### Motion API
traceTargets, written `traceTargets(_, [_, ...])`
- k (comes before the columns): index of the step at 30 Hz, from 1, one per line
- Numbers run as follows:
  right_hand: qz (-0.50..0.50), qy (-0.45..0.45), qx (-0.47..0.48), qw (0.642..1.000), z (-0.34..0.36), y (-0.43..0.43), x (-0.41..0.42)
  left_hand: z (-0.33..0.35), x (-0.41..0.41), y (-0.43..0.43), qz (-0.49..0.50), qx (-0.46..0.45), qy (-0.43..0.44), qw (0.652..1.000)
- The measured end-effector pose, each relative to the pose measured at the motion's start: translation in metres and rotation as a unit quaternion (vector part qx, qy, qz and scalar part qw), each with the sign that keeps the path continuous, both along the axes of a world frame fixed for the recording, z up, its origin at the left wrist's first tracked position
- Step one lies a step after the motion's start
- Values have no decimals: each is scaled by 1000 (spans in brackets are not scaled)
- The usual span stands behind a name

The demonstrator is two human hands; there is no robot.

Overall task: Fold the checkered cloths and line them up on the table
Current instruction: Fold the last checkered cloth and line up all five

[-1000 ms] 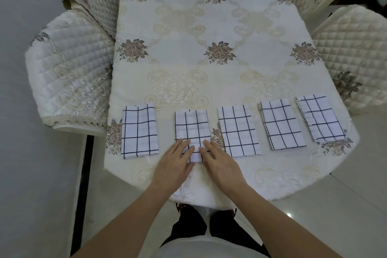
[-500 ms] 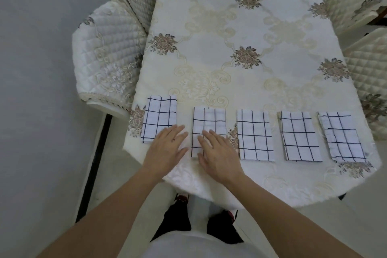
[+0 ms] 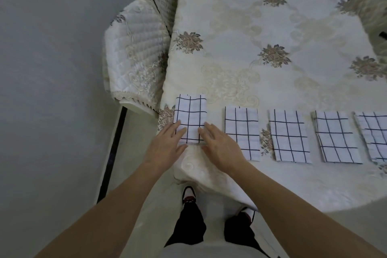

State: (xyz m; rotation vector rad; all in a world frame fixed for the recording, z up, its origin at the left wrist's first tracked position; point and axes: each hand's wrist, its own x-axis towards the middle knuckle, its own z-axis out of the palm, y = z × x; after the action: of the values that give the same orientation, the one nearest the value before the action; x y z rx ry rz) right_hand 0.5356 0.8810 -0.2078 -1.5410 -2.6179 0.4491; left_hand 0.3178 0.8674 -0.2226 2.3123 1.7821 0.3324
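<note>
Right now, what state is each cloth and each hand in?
Leftmost cloth: folded, flat, under both hands' fingertips.
Second cloth: folded, flat.
Third cloth: folded, flat, untouched.
Fourth cloth: folded, flat, untouched.
Fifth cloth: folded, partly out of frame.
Left hand: open, fingers on leftmost cloth's near left corner.
Right hand: open, fingers on its near right corner.

A single camera, worn on the person's head, looks forward and steeply down from close above the near edge of the round-ended table under a cream flower-embroidered cover.
</note>
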Motion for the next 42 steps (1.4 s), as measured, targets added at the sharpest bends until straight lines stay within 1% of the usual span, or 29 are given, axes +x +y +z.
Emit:
traceTargets(5, [-17, -18, 17, 1000, -13, 2, -8, -7, -7, 15, -45, 6, 3, 999])
traceTargets(9, [-16, -30, 15, 999, -20, 4, -13, -12, -11, 19, -54, 6, 8, 998])
traceTargets(12, [-24, -34, 7, 999, -20, -1, -17, -14, -11, 15, -61, 5, -3, 998])
traceTargets(20, [-40, -45, 26, 998, -21, -39, -16, -15, -3, -12, -68, -13, -44, 997])
traceTargets(25, [-41, -56, 35, 997, -17, -54, -10, -15, 7, -31, -76, 7, -21, 997])
traceTargets(28, [-43, -69, 46, 996, -13, -58, -10, -8, 7, -34, -65, 30, 41, 997])
traceTargets(30, [-47, -70, 48, 995, -10, -57, -11, -3, 6, -32, -64, 35, 65, 995])
traceTargets(37, [-28, -76, 52, 995, -11, -52, -11, -11, -6, -18, -94, -17, 79, 992])
traceTargets(42, [-17, -89, 56, 994, -9, -50, -11, -11, -7, -15, -99, -9, 91, 991])
